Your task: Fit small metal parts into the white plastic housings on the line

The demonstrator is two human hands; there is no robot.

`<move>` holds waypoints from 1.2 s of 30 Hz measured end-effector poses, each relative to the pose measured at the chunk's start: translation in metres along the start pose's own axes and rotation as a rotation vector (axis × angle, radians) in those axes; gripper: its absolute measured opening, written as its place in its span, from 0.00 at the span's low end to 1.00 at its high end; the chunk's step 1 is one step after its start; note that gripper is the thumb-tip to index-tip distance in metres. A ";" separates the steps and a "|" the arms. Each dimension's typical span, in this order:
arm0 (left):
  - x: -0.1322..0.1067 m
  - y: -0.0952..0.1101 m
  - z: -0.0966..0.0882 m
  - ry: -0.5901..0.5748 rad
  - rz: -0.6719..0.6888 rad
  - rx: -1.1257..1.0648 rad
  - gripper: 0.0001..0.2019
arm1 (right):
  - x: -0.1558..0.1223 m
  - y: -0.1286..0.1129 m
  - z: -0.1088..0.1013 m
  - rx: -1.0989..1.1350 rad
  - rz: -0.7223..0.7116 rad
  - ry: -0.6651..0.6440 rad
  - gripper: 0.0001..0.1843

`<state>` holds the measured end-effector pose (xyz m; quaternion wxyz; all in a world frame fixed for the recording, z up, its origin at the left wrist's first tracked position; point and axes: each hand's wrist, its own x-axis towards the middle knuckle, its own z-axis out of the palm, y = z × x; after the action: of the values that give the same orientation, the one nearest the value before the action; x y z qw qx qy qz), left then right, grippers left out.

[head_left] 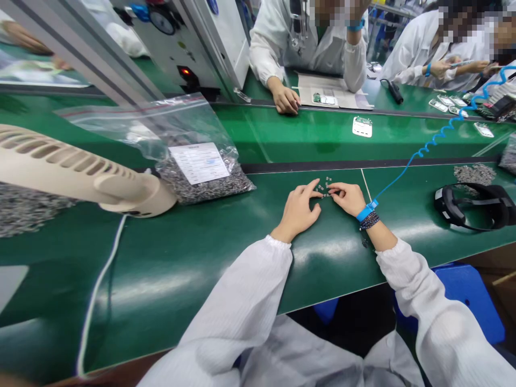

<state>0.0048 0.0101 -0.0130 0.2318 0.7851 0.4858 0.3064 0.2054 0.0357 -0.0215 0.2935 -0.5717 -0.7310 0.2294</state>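
Note:
Several small metal parts lie in a loose group on the green table, between my two hands. My left hand rests at the group's left side, fingers apart, with its fingertips touching or close above the parts. From the right, my right hand reaches in with thumb and forefinger brought together at the parts. Whatever sits in that pinch is too small to make out. A blue wrist strap with a coiled cord circles my right wrist, beside a dark braided bracelet.
A clear bag of small metal parts and a beige fan-like device stand to the left. At right lie a black headset and a pile of parts. The blue coiled cord stretches rightward. Co-workers sit across the conveyor.

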 end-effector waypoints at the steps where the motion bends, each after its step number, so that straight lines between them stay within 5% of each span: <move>1: 0.000 0.000 0.000 0.000 0.002 -0.001 0.35 | 0.000 0.000 0.000 -0.001 0.000 -0.003 0.19; 36: 0.000 -0.003 0.002 0.036 0.024 0.013 0.33 | 0.000 -0.002 -0.001 -0.017 0.007 -0.024 0.19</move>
<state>0.0044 0.0108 -0.0166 0.2144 0.7867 0.4823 0.3201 0.2051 0.0351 -0.0198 0.2791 -0.5740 -0.7343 0.2313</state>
